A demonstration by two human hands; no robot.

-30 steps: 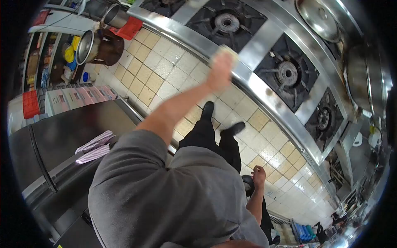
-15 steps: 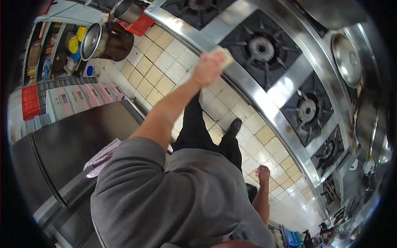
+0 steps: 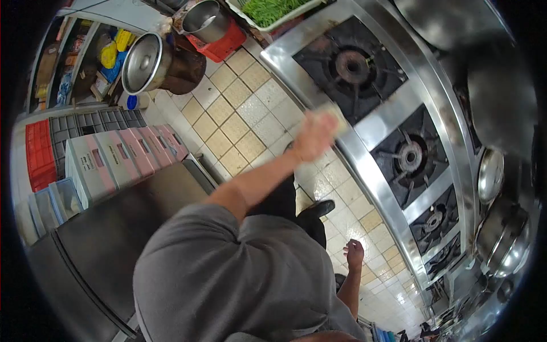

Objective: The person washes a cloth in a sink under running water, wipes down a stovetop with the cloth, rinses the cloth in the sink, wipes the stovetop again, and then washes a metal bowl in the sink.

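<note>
My left hand [image 3: 319,134], blurred by motion, is closed on a pale cloth or sponge [image 3: 337,121]. It is at the steel front edge of the stove [image 3: 356,149], beside the burners. My right hand [image 3: 354,253] hangs low over the tiled floor, with fingers loosely curled and slightly apart; nothing shows in it.
Pans and a lid [image 3: 490,175] stand behind the burners. Beyond the stove's far end are a tray of greens [image 3: 273,10], a pot [image 3: 206,23] on a red crate [image 3: 219,48], and a lidded pot [image 3: 142,62]. Drawers [image 3: 117,159] and a dark counter [image 3: 131,228] line the left.
The view has shifted along the stove toward its far end, bringing the greens into sight. My left hand, still holding the pale cloth or sponge, has moved along the stove's front edge.
</note>
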